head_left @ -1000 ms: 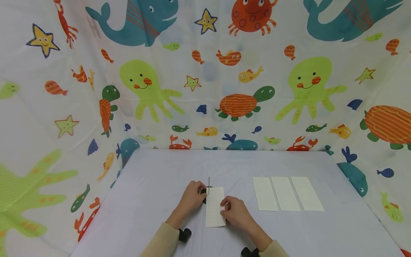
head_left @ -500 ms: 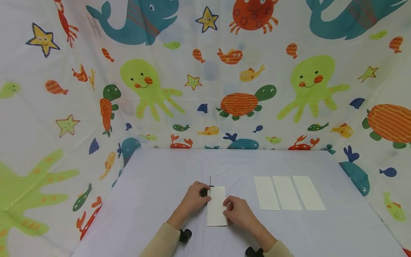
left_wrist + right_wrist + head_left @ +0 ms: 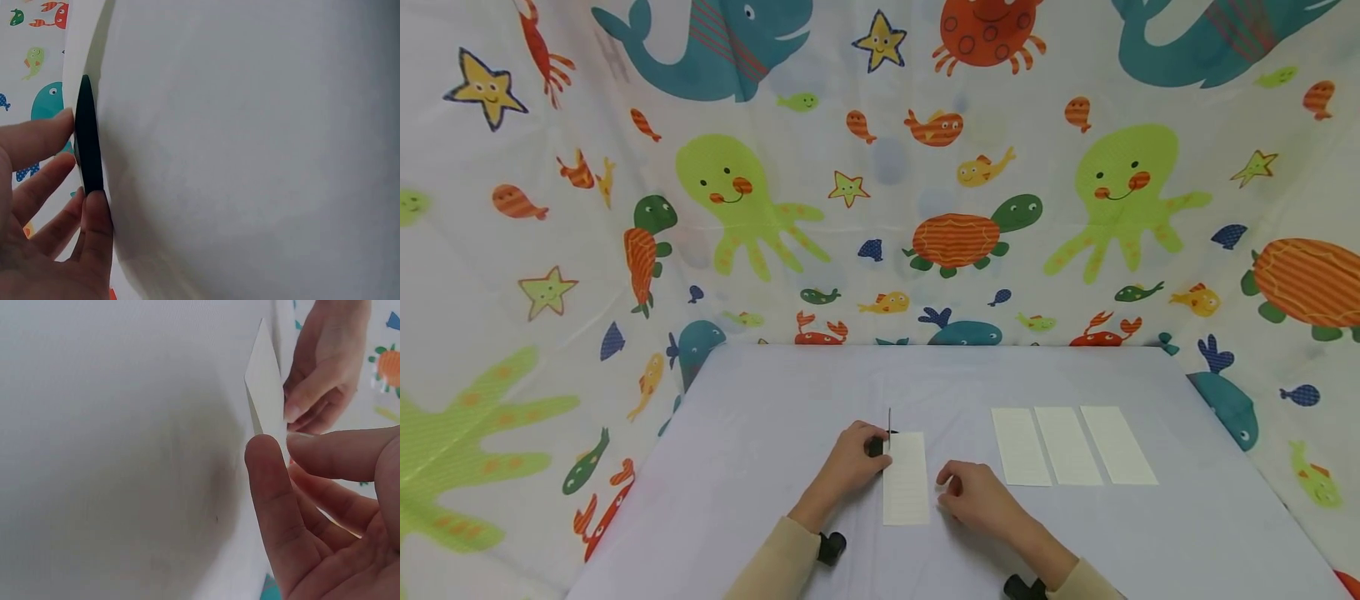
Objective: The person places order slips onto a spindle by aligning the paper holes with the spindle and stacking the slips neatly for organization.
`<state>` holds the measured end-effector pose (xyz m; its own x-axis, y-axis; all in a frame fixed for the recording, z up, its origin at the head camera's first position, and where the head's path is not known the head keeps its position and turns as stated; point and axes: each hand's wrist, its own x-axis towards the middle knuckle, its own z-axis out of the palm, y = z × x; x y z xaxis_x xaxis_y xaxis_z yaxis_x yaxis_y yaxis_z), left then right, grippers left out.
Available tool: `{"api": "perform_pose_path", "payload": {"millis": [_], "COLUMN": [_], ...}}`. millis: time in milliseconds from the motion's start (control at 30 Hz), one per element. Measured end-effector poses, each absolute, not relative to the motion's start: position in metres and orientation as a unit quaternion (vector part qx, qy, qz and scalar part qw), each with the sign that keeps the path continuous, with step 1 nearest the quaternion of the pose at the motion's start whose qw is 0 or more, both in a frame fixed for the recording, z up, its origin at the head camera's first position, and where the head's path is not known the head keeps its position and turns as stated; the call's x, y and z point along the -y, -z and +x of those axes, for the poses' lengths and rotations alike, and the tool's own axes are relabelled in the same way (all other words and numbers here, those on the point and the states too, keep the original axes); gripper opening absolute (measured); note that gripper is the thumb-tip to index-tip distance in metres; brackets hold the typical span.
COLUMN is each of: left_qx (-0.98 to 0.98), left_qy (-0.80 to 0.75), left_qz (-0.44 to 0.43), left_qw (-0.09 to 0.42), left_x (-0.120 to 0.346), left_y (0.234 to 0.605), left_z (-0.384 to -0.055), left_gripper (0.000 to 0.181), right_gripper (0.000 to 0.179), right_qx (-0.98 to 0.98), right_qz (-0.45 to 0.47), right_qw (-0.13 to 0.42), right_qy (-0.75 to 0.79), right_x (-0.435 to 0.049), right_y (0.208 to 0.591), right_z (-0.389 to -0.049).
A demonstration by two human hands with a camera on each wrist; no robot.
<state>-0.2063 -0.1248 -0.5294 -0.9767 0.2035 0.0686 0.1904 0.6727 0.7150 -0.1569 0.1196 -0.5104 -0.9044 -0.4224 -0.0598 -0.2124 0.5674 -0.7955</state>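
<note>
Behind the white table, a hanging curtain printed with sea animals. Near the middle of the table, a pale paper strip, long sides running near to far; in the right wrist view, seemingly raised rather than flat. By its far left edge, the left hand, fingers bent around a dark object, thumb on the paper's edge. At the same corner, a thin dark line poking past the far edge, too slight to identify. Just right of the strip, apart from it, the right hand, fingers loosely curved, small gap between thumb and forefinger, nothing held. Farther right, three more strips side by side, narrow gaps between.

Likeliest trouble, by judgement: swinging or drooping of the paper strip, from support at the left edge alone. Also possible: a crease or tear from too hard a pinch beside the dark object, or disturbed rows from a careless rightward sweep.
</note>
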Motion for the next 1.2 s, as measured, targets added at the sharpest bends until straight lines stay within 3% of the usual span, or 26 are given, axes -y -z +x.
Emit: {"api": "perform_pose_path", "payload": {"millis": [667, 1200], "left_qx": [-0.916, -0.912], "left_qy": [-0.389, -0.397], "left_qz": [0.100, 0.100], "left_qw": [0.011, 0.013], "left_x": [0.126, 0.124], "left_y": [0.528, 0.528], "left_z": [-0.208, -0.205], "left_gripper": [0.032, 0.031], "right_gripper": [0.013, 0.018], "right_qx": [-0.926, -0.965], "right_qz": [-0.201, -0.165], "right_qw": [0.062, 0.014], "right_qy": [0.312, 0.203], "right_x": [-0.166, -0.206], "right_y": [0.485, 0.492], "right_z": [-0.171, -0.183]}}
